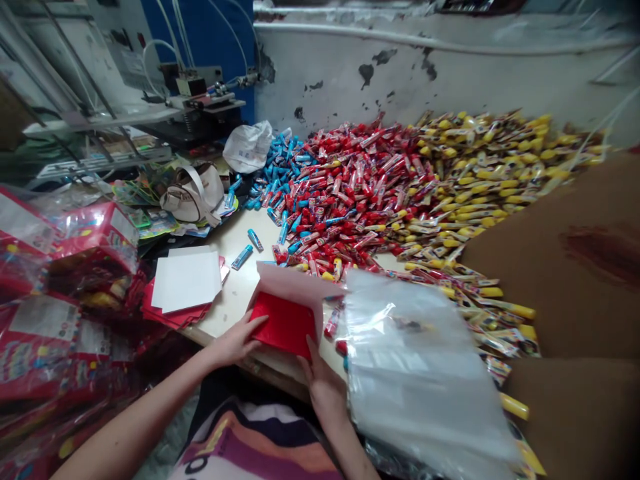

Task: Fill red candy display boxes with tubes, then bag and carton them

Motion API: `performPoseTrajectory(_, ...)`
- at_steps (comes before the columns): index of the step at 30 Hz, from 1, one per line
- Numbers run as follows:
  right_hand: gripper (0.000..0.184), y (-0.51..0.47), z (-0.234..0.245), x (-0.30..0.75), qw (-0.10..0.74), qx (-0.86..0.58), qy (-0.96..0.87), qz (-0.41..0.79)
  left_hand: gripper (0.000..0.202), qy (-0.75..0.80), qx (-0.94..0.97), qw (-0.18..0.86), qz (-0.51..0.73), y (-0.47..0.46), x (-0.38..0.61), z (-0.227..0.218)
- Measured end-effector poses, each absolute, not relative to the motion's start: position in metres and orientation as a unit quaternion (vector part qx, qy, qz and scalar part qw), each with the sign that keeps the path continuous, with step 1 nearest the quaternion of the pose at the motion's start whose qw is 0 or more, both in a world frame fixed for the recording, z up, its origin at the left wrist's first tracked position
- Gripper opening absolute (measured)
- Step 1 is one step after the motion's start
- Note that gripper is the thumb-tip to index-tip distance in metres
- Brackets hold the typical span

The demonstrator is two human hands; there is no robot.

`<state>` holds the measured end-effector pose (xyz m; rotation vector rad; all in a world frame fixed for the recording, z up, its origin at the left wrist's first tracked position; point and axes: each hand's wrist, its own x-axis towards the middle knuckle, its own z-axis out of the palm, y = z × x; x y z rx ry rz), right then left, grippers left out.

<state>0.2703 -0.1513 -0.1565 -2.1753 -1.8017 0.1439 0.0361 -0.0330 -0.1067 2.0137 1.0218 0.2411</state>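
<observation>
A red cardboard box (284, 325) with raised pale flaps along its back and right side is at the table's front edge, close to my body. My left hand (239, 341) grips its left side, thumb on the red surface and the other fingers partly hidden. At its front right corner my right hand (320, 377) holds on, fingers along the edge. Two blue tubes (243, 257) lie just behind the box on the pale tabletop (227, 303). A heap of red wrapped tubes (350, 180) spreads beyond them.
Clear plastic bags (420, 373) lie right of the box, beside brown cardboard (570, 267). White and red card sheets (185, 280) are stacked left. Yellow tubes (480, 173) and blue tubes (285, 160) flank the red heap. Wrapped red boxes (95, 240) stand far left; a machine (195, 87) is behind.
</observation>
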Motion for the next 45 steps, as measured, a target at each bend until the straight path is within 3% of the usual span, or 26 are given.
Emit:
performPoseTrajectory(4,0.043,-0.152,-0.169,0.270,0.165,-0.750,-0.640,0.012,0.058,0.457,0.816,0.336,0.111,-0.045,0.041,-0.120)
performPoseTrajectory(10,0.040,-0.156,-0.188,0.270,0.151,-0.728,-0.668,0.009,0.088,0.520,0.820,0.237,0.014,-0.071,0.057,-0.135)
performPoseTrajectory(16,0.062,-0.159,-0.194,0.275,0.127,-0.718,-0.679,0.083,0.084,0.454,0.865,0.213,0.023,-0.074,0.052,-0.137)
performPoseTrajectory(21,0.046,-0.153,-0.185,0.286,0.125,-0.707,-0.687,0.114,0.087,0.379,0.888,0.260,0.023,-0.055,0.029,-0.145)
performPoseTrajectory(26,0.056,-0.152,-0.174,0.294,0.136,-0.664,-0.727,0.109,0.072,0.382,0.899,0.215,0.001,-0.054,0.025,-0.151)
performPoseTrajectory(34,0.043,-0.158,-0.186,0.288,0.125,-0.691,-0.710,0.053,0.067,0.389,0.904,0.177,-0.033,-0.059,0.031,-0.152)
performPoseTrajectory(41,0.038,-0.158,-0.173,0.288,0.160,-0.606,-0.769,-0.127,0.070,0.404,0.900,0.126,-0.105,-0.068,0.040,-0.135)
performPoseTrajectory(45,0.036,-0.161,-0.163,0.283,0.168,-0.605,-0.768,-0.126,0.073,0.420,0.894,0.110,-0.112,-0.073,0.044,-0.130)
